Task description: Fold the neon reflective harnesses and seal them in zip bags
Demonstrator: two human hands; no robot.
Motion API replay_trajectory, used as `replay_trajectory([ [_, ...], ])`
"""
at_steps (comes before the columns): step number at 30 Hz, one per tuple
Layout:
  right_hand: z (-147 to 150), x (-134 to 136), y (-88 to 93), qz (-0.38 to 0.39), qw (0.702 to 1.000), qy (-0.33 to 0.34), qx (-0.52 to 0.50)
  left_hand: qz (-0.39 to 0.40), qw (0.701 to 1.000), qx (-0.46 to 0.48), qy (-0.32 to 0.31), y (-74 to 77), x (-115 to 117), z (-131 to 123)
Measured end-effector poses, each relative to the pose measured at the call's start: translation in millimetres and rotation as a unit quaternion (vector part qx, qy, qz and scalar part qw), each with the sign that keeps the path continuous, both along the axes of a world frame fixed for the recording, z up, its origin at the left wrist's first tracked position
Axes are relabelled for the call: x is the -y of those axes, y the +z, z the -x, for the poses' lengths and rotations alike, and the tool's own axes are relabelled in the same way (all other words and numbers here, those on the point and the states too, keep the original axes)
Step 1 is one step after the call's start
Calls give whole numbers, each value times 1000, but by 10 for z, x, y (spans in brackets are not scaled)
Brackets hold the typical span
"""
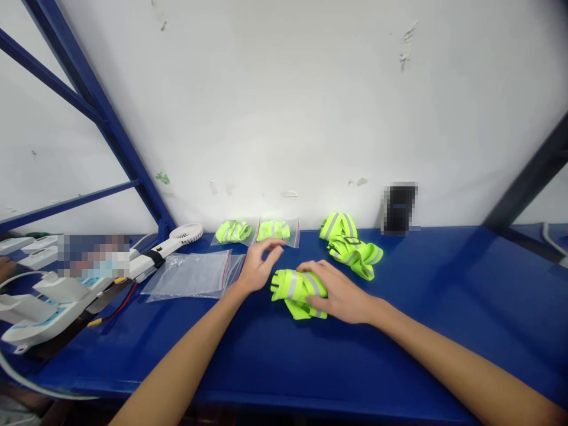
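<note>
A folded neon-yellow reflective strap bundle [290, 290] with silver stripes lies on the blue table. My right hand [339, 293] is wrapped around its right side, fingers over the top and thumb at the near side. Just left of the bundle, my left hand [260, 266] hovers with thumb and fingers apart, holding nothing. Clear zip bags [190, 275] lie flat to the left of that hand. Behind it, two more neon bundles, a left one [233, 231] and a right one [274, 229], sit inside clear bags against the wall.
Loose neon reflective straps [355, 251] lie at the back, right of centre. A dark blurred object [399, 208] leans on the wall. A white handheld fan [186, 232] and a power strip [48, 316] with plugs and cables occupy the left. Blue frame posts [106, 118] rise beside the table.
</note>
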State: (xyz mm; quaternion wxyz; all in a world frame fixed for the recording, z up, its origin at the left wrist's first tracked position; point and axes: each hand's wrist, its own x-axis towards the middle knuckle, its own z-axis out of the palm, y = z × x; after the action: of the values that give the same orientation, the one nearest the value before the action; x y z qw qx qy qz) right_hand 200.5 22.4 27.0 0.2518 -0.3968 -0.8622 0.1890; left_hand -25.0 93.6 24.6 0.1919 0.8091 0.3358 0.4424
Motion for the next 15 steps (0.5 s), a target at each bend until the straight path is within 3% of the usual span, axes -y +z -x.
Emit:
replay_trajectory([
  [2,-24,-35,-27,-2,1000,-20,-23,11,993,-58,-103,20,195,17],
  [3,-35,-51,-40,2,999,-28,-36,9,989,-80,-124,19,267,14],
  [7,-60,-87,-70,37,991,-70,-108,19,987,-116,-113,-16,372,-64],
  [11,-71,-66,-75,57,974,-112,-188,118,985,-43,-122,-49,314,-128],
  [15,-97,23,-50,-2,984,-34,-175,256,951,111,-129,-93,226,-110],
])
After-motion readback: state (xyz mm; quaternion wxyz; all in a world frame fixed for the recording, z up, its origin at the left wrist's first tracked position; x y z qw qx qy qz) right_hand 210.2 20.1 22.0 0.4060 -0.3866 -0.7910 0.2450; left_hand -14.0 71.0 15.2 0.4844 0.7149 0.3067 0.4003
